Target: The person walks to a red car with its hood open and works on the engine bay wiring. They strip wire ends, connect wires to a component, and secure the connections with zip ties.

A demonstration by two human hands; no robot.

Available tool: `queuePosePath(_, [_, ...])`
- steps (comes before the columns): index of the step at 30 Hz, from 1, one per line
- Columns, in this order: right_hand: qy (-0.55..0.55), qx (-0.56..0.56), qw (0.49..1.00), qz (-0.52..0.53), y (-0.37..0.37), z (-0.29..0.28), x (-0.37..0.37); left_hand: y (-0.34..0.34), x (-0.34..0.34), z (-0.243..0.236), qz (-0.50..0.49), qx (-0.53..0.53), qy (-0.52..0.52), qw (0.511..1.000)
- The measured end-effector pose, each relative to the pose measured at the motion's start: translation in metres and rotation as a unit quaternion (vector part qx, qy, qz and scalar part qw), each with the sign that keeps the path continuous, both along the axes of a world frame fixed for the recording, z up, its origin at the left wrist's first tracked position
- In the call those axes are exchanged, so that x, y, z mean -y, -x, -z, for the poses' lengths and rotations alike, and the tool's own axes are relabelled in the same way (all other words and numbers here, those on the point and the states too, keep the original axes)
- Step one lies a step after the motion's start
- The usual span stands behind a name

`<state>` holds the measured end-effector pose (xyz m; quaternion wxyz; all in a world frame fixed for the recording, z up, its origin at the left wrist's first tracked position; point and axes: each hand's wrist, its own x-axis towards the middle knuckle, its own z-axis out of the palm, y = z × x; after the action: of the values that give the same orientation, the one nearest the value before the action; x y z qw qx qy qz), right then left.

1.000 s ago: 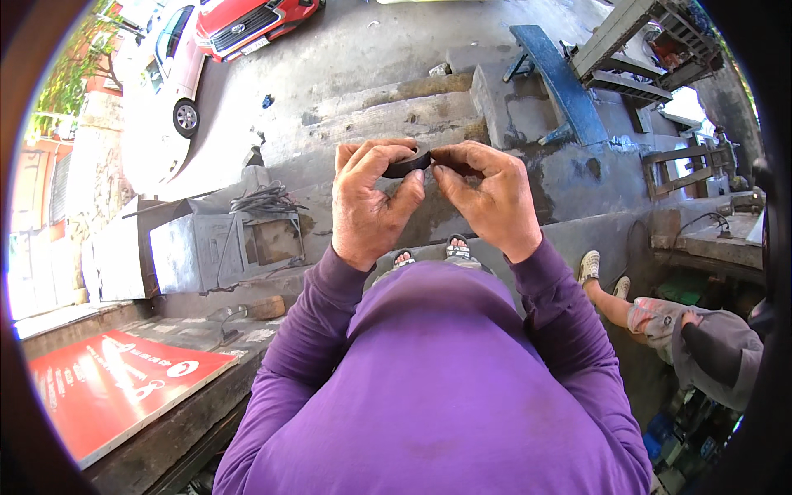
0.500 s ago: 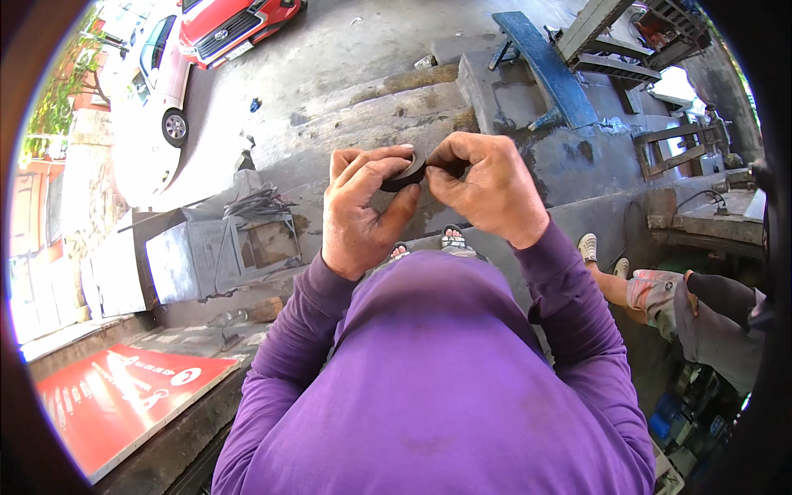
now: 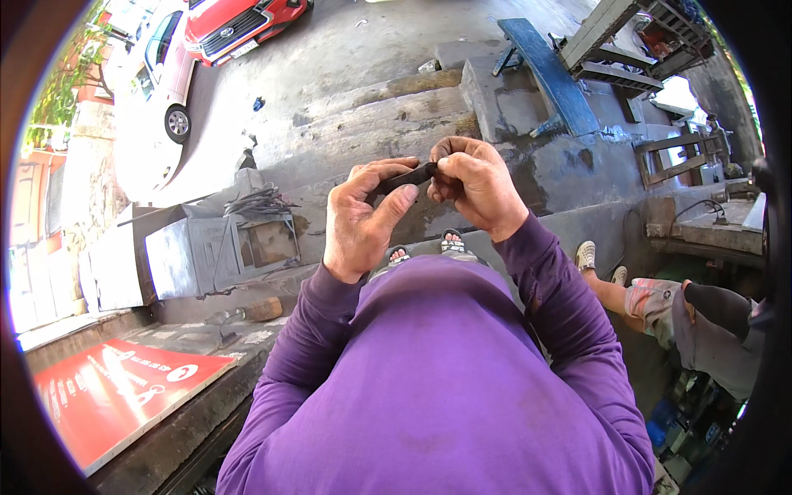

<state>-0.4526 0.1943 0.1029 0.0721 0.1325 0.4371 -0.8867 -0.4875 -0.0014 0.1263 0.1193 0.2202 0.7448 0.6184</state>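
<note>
"Fingers, both hands?"
"Your left hand [image 3: 360,216] grips the black roll [image 3: 406,178]; your right hand [image 3: 481,186] pinches its right end."
"Lie?"
"Edge-on to you, long side slanting near-left to far-right, between both hands."

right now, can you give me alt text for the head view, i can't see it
A left hand grips a small dark object while the right hand pinches its right end, both in purple sleeves. A red car stands at upper left, a blue bench at upper right, and a red sign lies at lower left.
</note>
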Motion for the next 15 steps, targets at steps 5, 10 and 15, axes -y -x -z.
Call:
queuePosePath(5, [0.153,0.07,0.985,0.028,-0.008,0.02,0.004,-0.004,-0.005,0.009,0.007,0.141,-0.068,0.988])
queuePosePath(10, [0.265,0.101,0.957,0.065,-0.015,0.034,0.001,-0.005,-0.015,0.029,-0.008,0.201,-0.141,0.969])
queuePosePath(15, [0.203,0.106,0.97,0.077,-0.029,0.052,-0.003,-0.003,-0.033,0.047,-0.059,0.155,-0.09,0.982])
